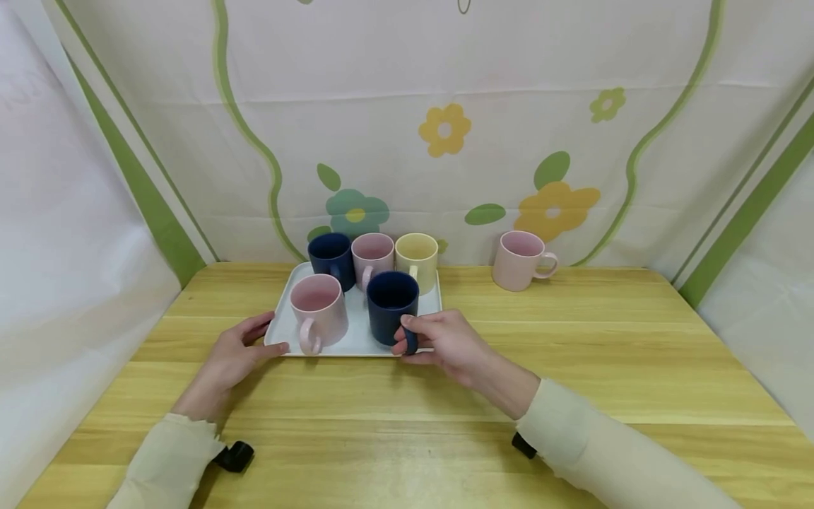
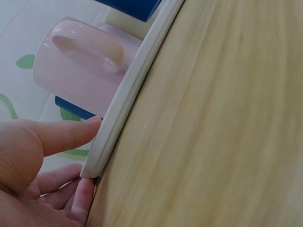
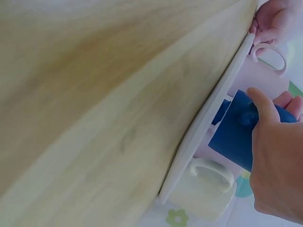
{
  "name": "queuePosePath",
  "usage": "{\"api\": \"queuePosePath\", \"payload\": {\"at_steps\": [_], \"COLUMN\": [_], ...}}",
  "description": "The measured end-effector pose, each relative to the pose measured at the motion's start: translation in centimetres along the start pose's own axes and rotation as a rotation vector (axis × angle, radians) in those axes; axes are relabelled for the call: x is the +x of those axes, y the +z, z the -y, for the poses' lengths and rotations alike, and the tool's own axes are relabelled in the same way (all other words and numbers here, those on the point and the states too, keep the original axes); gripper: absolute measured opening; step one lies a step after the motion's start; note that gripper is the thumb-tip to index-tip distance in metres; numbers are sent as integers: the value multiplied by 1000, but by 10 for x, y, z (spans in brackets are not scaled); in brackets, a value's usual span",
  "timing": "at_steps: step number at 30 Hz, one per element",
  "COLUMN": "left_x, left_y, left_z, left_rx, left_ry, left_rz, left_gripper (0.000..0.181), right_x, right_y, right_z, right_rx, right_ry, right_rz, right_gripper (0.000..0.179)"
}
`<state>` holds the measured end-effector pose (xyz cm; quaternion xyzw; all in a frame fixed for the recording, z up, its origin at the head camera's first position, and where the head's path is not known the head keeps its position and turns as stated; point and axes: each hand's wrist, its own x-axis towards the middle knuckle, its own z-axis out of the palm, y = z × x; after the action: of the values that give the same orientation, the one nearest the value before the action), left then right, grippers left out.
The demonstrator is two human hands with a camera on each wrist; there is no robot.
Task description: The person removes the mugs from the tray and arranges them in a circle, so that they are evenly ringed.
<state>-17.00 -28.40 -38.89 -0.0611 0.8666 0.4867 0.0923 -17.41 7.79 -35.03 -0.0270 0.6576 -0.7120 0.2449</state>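
Note:
My right hand (image 1: 448, 343) grips the handle of a navy mug (image 1: 389, 311) over the front right of a white tray (image 1: 362, 343). In the right wrist view the navy mug (image 3: 236, 132) is upright relative to the tray, with a narrow gap under its base. At the tray's front left corner, my left hand (image 1: 235, 353) pinches the edge, thumb (image 2: 75, 135) on the rim and fingers around the corner. Close to that hand a pink mug (image 1: 321, 311) stands on the tray, handle toward me.
Along the tray's back stand another navy mug (image 1: 332, 258), a second pink mug (image 1: 373, 253) and a cream-yellow mug (image 1: 417, 258). One more pink mug (image 1: 518, 261) is on the wooden table (image 1: 572, 367) at the back right. A floral cloth (image 1: 394, 141) hangs behind.

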Motion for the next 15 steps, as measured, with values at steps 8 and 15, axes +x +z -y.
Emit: {"api": "queuePosePath", "payload": {"at_steps": [8, 15], "left_x": [0, 0], "left_y": [0, 0], "left_z": [1, 1], "left_rx": [-8, -22], "left_ry": [1, -11], "left_rz": [2, 3], "left_gripper": [89, 90], "right_x": [-15, -29], "right_y": [-15, -30], "right_z": [6, 13], "right_rx": [14, 10], "right_ry": [-30, -42], "right_rz": [-34, -45], "right_gripper": [35, 38]}}
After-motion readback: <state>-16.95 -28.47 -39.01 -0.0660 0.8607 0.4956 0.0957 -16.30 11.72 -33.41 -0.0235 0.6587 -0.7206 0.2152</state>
